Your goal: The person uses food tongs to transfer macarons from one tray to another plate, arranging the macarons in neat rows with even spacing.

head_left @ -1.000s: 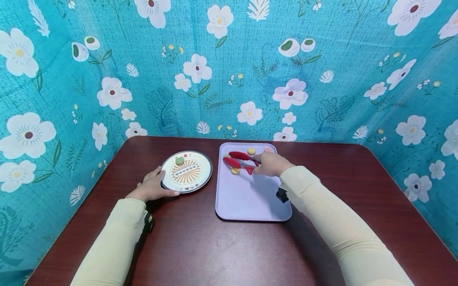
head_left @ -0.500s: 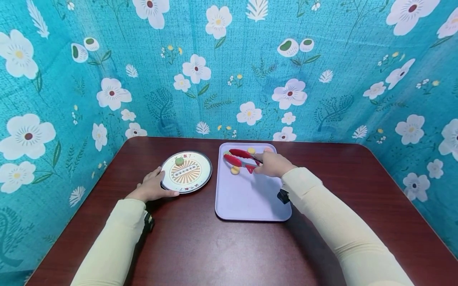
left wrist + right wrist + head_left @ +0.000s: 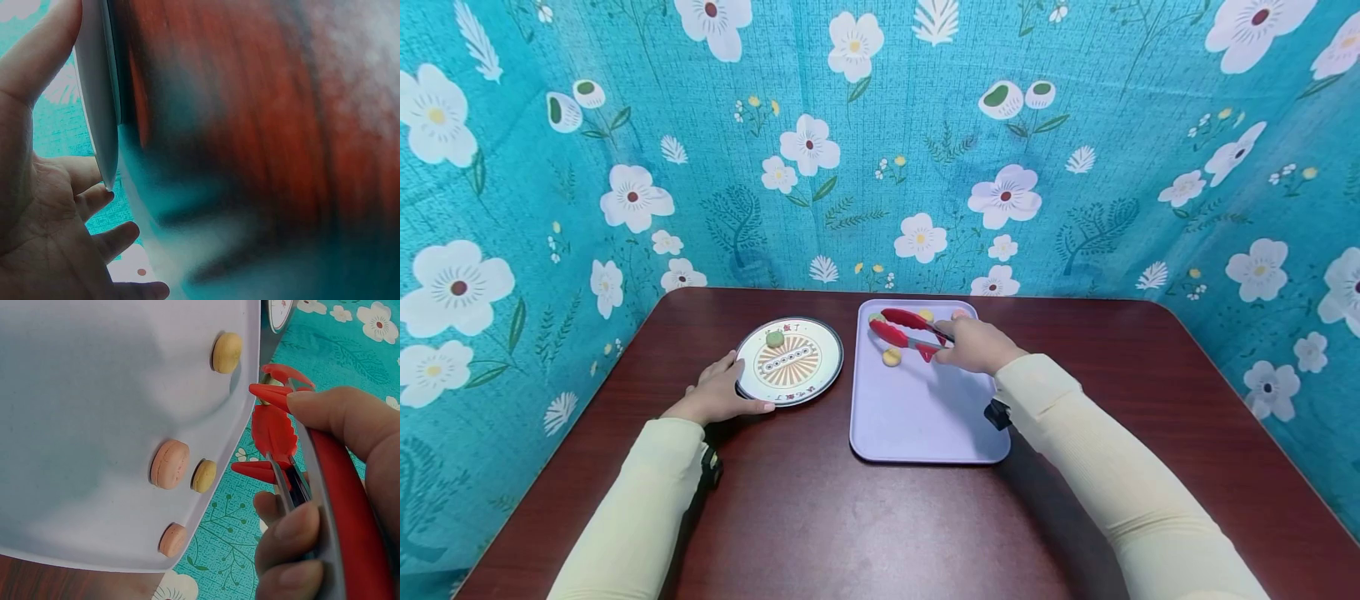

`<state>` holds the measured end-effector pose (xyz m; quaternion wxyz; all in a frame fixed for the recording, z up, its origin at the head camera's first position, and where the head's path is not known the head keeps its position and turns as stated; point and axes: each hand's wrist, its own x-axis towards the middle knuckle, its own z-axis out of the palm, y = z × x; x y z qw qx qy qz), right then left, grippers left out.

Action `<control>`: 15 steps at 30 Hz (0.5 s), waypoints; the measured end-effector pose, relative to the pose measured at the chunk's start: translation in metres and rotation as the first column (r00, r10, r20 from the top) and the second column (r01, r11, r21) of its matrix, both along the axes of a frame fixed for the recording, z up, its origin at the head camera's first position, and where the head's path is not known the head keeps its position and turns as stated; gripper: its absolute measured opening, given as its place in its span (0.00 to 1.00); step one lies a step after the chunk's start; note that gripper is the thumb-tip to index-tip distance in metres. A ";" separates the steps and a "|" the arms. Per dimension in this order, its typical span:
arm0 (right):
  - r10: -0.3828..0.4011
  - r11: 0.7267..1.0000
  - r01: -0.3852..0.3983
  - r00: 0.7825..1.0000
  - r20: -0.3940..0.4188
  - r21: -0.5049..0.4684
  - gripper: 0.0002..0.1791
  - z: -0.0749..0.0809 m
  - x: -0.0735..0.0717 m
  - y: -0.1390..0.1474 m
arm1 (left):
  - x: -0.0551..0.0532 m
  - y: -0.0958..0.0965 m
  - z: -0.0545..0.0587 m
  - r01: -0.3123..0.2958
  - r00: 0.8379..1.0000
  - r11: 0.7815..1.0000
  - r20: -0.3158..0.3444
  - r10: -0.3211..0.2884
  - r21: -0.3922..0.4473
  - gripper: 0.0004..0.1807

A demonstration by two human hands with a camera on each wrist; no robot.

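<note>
My right hand (image 3: 976,346) grips red-and-metal tongs (image 3: 356,519), their red heads over the far left of the lilac tray (image 3: 917,417). A green macaron (image 3: 877,318) shows at the tips of the heads, mostly covered in the right wrist view. Yellow macarons (image 3: 225,353) and pink macarons (image 3: 170,464) lie in the tray. My left hand (image 3: 715,392) rests at the near left rim of the round white plate (image 3: 816,375), thumb along the front edge and fingers spread, fairly straight. One green macaron (image 3: 775,339) lies on the plate's far left part.
Plate and tray stand side by side on a dark brown wooden table (image 3: 820,517), a narrow gap between them. A teal flowered cloth (image 3: 850,167) hangs behind the table and along both sides. The tray has a low raised rim.
The tongs have shifted slightly up and to the right in the head view, with the green macaron at their tips. A yellow macaron behind them is more covered. The left hand stays at the plate.
</note>
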<state>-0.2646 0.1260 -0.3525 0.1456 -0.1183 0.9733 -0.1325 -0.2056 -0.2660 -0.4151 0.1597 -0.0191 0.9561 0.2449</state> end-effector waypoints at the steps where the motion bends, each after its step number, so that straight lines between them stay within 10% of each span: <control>1: 0.002 1.000 -0.002 1.000 -0.004 -0.001 0.39 0.000 0.000 0.000 | 0.000 0.000 0.000 0.000 1.000 1.000 -0.001 0.000 0.000 0.65; 15: 0.038 0.999 -0.038 0.997 -0.064 -0.004 0.39 0.003 0.006 0.004 | -0.002 0.000 -0.003 0.004 1.000 1.000 -0.004 -0.004 -0.012 0.65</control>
